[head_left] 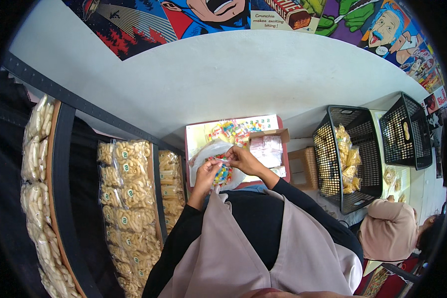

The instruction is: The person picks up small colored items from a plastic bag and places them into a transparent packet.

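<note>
My left hand (207, 174) and my right hand (244, 160) meet above an open white plastic bag (198, 158). Their fingertips pinch a small clear plastic bag (223, 160), mostly hidden by the fingers. Colourful wrapped candies (224, 175) fill the white bag just below, in red, yellow, blue and green. Beyond my hands, a loose pile of small colourful packets (231, 130) lies on the table. To the right of my right hand stands an open cardboard box (285, 136) holding a stack of thin pinkish plastic bags (265, 150).
The small red-edged table (188, 134) stands against a white wall (208, 74). Shelves on the left carry bagged pale snacks (134, 179). At right are a black crate (350, 111) with yellow snack bags (350, 164), another black crate (407, 129), and a seated person (390, 228).
</note>
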Action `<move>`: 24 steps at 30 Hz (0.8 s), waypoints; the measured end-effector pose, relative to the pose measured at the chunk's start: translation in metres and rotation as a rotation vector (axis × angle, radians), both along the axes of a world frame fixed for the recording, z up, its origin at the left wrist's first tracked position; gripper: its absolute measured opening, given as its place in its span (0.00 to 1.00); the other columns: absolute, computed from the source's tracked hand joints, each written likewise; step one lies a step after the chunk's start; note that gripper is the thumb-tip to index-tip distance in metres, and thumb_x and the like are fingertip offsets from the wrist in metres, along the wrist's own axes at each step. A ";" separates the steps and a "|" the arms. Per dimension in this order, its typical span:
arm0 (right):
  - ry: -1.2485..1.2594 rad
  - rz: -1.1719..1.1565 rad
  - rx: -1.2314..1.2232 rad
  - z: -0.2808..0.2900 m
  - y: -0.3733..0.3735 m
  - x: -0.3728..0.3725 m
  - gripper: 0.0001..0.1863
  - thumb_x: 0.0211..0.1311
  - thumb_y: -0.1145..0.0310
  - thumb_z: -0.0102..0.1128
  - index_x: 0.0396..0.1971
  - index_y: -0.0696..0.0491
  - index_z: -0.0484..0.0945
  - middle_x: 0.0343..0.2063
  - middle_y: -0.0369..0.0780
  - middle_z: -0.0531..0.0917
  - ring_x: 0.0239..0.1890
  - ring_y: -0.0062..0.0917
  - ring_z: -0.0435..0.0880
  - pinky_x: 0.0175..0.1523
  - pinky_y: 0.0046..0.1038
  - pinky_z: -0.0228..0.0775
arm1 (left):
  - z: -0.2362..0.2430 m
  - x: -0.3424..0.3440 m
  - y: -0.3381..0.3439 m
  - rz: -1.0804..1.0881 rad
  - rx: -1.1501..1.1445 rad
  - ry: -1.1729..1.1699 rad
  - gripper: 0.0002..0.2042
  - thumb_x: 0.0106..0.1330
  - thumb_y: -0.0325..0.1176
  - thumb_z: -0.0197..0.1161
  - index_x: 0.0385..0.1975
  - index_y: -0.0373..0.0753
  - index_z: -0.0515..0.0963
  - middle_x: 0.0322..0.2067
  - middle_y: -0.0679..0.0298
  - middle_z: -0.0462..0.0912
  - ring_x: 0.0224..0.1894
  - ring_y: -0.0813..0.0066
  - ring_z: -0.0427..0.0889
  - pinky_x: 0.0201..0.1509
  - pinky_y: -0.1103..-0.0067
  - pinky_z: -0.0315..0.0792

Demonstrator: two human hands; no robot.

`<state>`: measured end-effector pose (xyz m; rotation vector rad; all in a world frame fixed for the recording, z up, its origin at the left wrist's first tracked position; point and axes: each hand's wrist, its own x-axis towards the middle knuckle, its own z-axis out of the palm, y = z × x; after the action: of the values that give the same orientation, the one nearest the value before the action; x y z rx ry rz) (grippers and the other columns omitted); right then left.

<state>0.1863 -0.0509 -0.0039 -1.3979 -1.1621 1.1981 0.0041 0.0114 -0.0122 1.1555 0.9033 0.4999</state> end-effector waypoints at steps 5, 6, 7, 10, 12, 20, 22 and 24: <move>-0.014 0.030 0.019 -0.003 -0.006 0.002 0.13 0.54 0.81 0.59 0.39 0.60 0.69 0.29 0.37 0.76 0.33 0.19 0.76 0.41 0.22 0.71 | 0.006 0.001 0.001 -0.104 0.164 0.057 0.07 0.63 0.29 0.61 0.36 0.32 0.78 0.32 0.65 0.82 0.35 0.83 0.78 0.42 0.85 0.72; -0.032 0.044 0.020 -0.004 -0.007 0.001 0.13 0.55 0.83 0.58 0.39 0.60 0.68 0.29 0.37 0.75 0.34 0.18 0.76 0.42 0.22 0.72 | 0.004 -0.001 0.001 -0.105 0.187 0.064 0.07 0.63 0.29 0.61 0.35 0.32 0.79 0.32 0.65 0.82 0.34 0.83 0.78 0.41 0.85 0.72; -0.012 0.057 0.006 -0.004 -0.008 0.000 0.13 0.55 0.83 0.57 0.39 0.60 0.68 0.29 0.37 0.75 0.34 0.18 0.76 0.42 0.22 0.72 | 0.001 -0.002 0.000 -0.107 0.210 0.071 0.07 0.62 0.30 0.62 0.35 0.32 0.79 0.31 0.65 0.82 0.33 0.83 0.78 0.40 0.85 0.72; -0.011 0.092 0.000 -0.013 -0.011 -0.004 0.12 0.55 0.84 0.56 0.39 0.59 0.68 0.29 0.37 0.76 0.33 0.19 0.77 0.42 0.23 0.72 | -0.006 -0.008 -0.001 -0.139 0.291 0.176 0.08 0.61 0.31 0.63 0.32 0.32 0.80 0.28 0.65 0.82 0.31 0.83 0.79 0.37 0.84 0.72; -0.086 0.113 0.049 -0.023 -0.012 -0.008 0.12 0.55 0.84 0.56 0.39 0.59 0.68 0.29 0.37 0.76 0.34 0.19 0.77 0.42 0.23 0.73 | -0.016 -0.012 -0.004 -0.135 0.348 0.213 0.08 0.60 0.32 0.64 0.31 0.32 0.80 0.26 0.65 0.82 0.30 0.83 0.78 0.35 0.84 0.72; -0.241 0.077 0.120 -0.005 -0.011 -0.020 0.15 0.53 0.77 0.62 0.41 0.57 0.71 0.28 0.41 0.78 0.33 0.27 0.80 0.40 0.27 0.72 | -0.022 -0.015 -0.009 -0.035 0.427 0.276 0.08 0.59 0.33 0.65 0.30 0.33 0.80 0.23 0.64 0.82 0.26 0.82 0.78 0.32 0.82 0.72; -0.199 0.083 0.128 -0.005 -0.009 -0.017 0.15 0.52 0.77 0.62 0.41 0.57 0.72 0.28 0.41 0.79 0.33 0.27 0.81 0.39 0.27 0.72 | -0.013 -0.012 -0.009 -0.083 0.456 0.303 0.08 0.59 0.32 0.65 0.33 0.33 0.80 0.27 0.63 0.82 0.30 0.80 0.80 0.35 0.81 0.73; -0.233 0.063 0.155 -0.002 -0.005 -0.012 0.13 0.52 0.78 0.61 0.39 0.57 0.73 0.26 0.42 0.79 0.32 0.28 0.81 0.39 0.27 0.72 | -0.005 -0.010 -0.010 -0.077 0.428 0.261 0.10 0.59 0.31 0.65 0.38 0.32 0.79 0.32 0.61 0.82 0.35 0.78 0.80 0.40 0.80 0.74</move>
<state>0.1746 -0.0564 -0.0059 -1.4174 -1.4390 0.9831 -0.0059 0.0013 -0.0177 1.6683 0.9985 0.5006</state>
